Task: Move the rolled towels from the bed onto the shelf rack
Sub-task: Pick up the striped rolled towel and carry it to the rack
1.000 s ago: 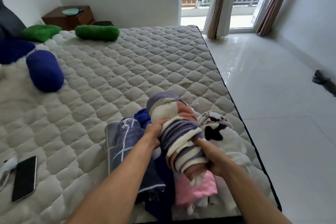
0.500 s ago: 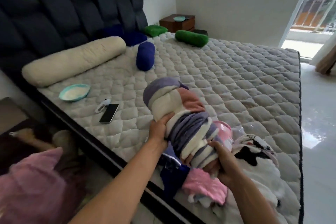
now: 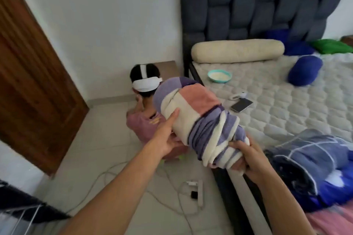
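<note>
I carry a rolled towel [image 3: 198, 120] striped purple, cream and pink, lifted in the air beside the bed [image 3: 277, 112]. My left hand [image 3: 168, 137] holds its far side from below, thumb up along the cream part. My right hand [image 3: 246, 156] grips its near end. More rolled towels lie at the bed's near corner: a blue checked one [image 3: 309, 160] over a bright blue one [image 3: 336, 191], with pink cloth [image 3: 332, 221] below. A wire rack's corner [image 3: 21, 217] shows at the bottom left.
A person [image 3: 145, 108] crouches on the floor by the bed, just beyond the towel. Cables and a power strip [image 3: 198, 192] lie on the tiles. A wooden door [image 3: 32, 74] stands left. On the mattress are a phone [image 3: 241, 105], a bowl [image 3: 219, 76] and bolsters [image 3: 236, 50].
My view has swung left from the mattress and window to the floor, door and headboard. The towel roll has come off the bed and now hangs over the floor in both hands.
</note>
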Action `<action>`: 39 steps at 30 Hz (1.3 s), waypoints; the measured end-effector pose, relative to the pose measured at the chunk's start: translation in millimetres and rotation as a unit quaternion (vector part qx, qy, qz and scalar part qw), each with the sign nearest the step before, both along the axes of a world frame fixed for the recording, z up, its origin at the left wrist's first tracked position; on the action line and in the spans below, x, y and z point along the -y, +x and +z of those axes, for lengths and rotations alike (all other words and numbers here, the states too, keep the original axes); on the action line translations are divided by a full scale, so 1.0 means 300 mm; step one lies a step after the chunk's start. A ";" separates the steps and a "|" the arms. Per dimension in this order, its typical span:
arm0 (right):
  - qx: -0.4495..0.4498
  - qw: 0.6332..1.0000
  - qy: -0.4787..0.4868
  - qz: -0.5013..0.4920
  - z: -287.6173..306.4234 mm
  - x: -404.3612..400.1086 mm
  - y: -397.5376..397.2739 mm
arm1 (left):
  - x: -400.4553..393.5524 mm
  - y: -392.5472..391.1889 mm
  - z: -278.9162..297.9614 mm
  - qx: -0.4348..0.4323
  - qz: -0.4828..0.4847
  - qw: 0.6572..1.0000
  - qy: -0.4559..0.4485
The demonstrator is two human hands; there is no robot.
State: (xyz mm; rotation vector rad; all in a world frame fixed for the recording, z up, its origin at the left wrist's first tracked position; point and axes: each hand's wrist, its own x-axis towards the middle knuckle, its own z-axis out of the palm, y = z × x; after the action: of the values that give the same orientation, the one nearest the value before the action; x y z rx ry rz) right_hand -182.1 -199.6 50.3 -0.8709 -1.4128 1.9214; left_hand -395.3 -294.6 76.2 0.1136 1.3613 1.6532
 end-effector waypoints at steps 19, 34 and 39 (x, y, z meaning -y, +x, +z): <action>-0.019 0.874 0.146 0.463 0.045 1.110 -1.346 | 1.563 -0.791 0.022 -0.027 0.488 0.872 0.039; -0.078 0.801 0.176 0.567 0.135 1.615 -1.981 | 1.967 -1.236 0.105 -0.070 0.732 0.678 -0.002; -0.072 0.806 0.136 0.571 0.118 1.770 -2.082 | 2.074 -1.340 0.138 -0.082 0.744 0.661 -0.055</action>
State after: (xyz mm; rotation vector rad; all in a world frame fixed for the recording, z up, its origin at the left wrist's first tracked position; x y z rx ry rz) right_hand -806.6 -730.7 85.6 0.4395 -2.3112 2.3475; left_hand -797.4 -916.8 117.5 -1.3154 1.7772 2.8511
